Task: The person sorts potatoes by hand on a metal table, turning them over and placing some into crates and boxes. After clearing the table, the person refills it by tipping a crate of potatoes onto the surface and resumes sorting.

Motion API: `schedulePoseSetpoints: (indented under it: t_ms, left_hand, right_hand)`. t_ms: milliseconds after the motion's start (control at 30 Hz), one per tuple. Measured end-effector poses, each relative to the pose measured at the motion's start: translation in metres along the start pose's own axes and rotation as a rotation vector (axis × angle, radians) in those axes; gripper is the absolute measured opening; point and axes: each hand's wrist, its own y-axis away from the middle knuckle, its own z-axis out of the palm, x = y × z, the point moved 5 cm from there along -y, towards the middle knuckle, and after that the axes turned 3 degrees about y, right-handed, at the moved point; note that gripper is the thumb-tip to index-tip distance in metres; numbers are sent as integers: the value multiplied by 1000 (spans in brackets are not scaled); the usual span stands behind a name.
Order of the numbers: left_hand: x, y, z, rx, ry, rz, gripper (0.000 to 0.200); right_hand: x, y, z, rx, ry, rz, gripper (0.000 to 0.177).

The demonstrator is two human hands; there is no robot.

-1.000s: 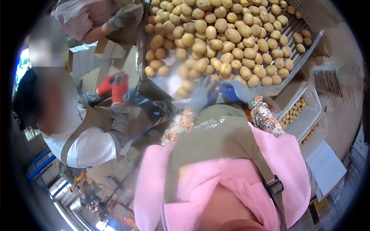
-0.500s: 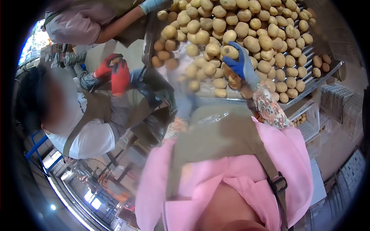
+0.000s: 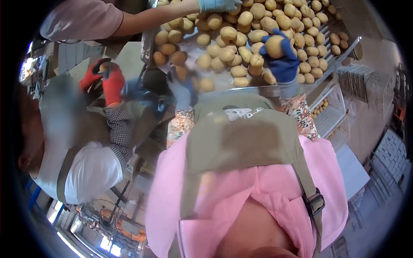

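Observation:
My right hand [image 3: 282, 60], in a blue and grey glove, is closed around a potato [image 3: 274, 46] above the heap on the metal sorting tray [image 3: 254, 89]. At the tray's left front corner my left hand [image 3: 180, 88], also gloved, has its fingers around another potato [image 3: 180, 72]; that hand is slightly blurred. Several darker potatoes [image 3: 167, 48] lie just beyond it along the left rim. Loose yellow potatoes [image 3: 228, 53] lie between my two hands.
A co-worker's light-blue glove [image 3: 219, 4] reaches over the tray's far side. At left, another person's red gloves [image 3: 112, 84] hold a potato. White crates [image 3: 329, 109] with potatoes stand below the tray at right; more crates [image 3: 355, 77] are stacked farther right.
My left hand has moved left to the tray's corner with a potato. My right hand has lifted a potato from the heap. The co-worker's light-blue glove has reached farther right. The view has shifted.

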Motion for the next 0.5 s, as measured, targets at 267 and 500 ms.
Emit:
schedulePoseSetpoints:
  t_ms: [267,500]
  left_hand:
    - [-12,17,13,-100,-74,65,73]
    - [-30,4,13,-35,97,-210,78]
  right_hand:
    - [-31,72,-59,331,1232,-565,44]
    - [78,78,-100,274,825,202,46]
